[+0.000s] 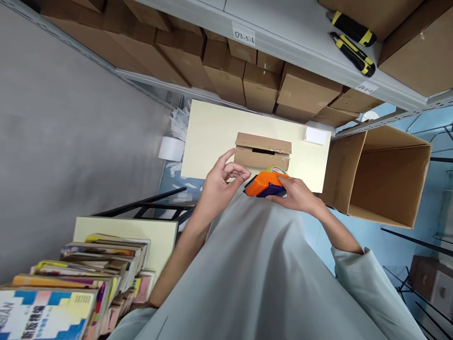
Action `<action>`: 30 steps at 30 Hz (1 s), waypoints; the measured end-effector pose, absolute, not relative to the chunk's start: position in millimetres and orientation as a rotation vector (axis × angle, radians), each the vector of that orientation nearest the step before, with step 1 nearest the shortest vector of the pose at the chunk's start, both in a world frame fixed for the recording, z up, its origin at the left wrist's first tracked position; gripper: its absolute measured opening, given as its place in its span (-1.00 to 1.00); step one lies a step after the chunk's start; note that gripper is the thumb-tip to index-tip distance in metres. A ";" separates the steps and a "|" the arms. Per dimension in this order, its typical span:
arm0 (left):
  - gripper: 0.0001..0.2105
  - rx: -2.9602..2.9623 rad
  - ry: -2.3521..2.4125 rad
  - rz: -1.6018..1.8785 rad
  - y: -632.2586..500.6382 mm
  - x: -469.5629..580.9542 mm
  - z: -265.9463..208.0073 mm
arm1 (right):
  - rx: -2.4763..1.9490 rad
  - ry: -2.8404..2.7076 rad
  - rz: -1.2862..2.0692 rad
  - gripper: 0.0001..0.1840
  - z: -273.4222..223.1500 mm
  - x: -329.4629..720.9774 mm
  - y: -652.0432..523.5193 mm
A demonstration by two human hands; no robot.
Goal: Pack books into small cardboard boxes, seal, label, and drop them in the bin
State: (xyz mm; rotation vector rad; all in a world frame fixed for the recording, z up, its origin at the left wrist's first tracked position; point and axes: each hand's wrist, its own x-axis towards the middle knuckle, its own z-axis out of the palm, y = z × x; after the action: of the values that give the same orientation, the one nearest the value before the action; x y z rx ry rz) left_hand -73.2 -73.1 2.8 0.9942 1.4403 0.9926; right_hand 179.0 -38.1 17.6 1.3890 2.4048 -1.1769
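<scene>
Wears, nearest the camera at six o'clock, a smooth pale grey-green shirt (262, 269) falling in long, soft folds. Grasps in the right hand (299, 192), just off centre toward four o'clock, a tape dispenser (265, 181) of orange and dark blue plastic, blunt and angular, with the rounded yellow-green edge of a tape roll (278, 169) showing behind. Holds the left hand (220, 182) close to the centre, fingers loosely curled, thumb near the dispenser's nose, forefinger stretched to the left end of a small carton (262, 160); cannot tell whether touching cardboard there, or pinching anything thin between thumb and fingertips.

Lies, that carton, just off centre toward one o'clock: oblong, matt brown, with two long flaps nearly meeting along a dark slot and shiny tape at the right end. Rests flat on a smooth cream table (212, 137), along with a slim white box (316, 136) between two and three o'clock.

At three o'clock, a large, deep carton (392, 184), plain-walled and open-mouthed. At eight, rows of books (116, 264) with glossy printed covers. At twelve, brown cartons (262, 85) packed beneath a grey metal shelf (300, 59); on that shelf, between one and two, two black-and-yellow utility knives (356, 56).
</scene>
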 end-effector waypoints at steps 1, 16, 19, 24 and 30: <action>-0.23 0.953 1.437 1.001 -74.9 -71.9 -1.8 | 1.350 2.381 -1.180 -0.62 22.2 179.6 -33.5; -0.18 0.513 1.595 1.124 -56.0 -114.5 -41.5 | 1.176 2.080 -1.333 -0.41 51.0 196.6 34.3; -0.14 0.457 1.599 1.104 -35.7 -119.6 -59.2 | 1.209 2.033 -1.407 -0.38 44.4 185.4 61.9; -0.04 0.398 1.603 1.093 -6.4 -129.0 -86.5 | 1.275 1.911 -1.532 -0.33 16.8 168.6 98.5; 0.03 0.245 1.584 1.093 4.8 -136.1 -113.3 | 1.251 1.796 -1.597 -0.31 -1.9 154.8 119.7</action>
State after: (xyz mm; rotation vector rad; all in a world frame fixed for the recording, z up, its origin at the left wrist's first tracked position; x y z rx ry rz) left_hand -136.1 4.8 -113.3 0.2450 1.5836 1.0927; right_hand 154.8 119.7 -1.9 1.2505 1.7961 -1.5970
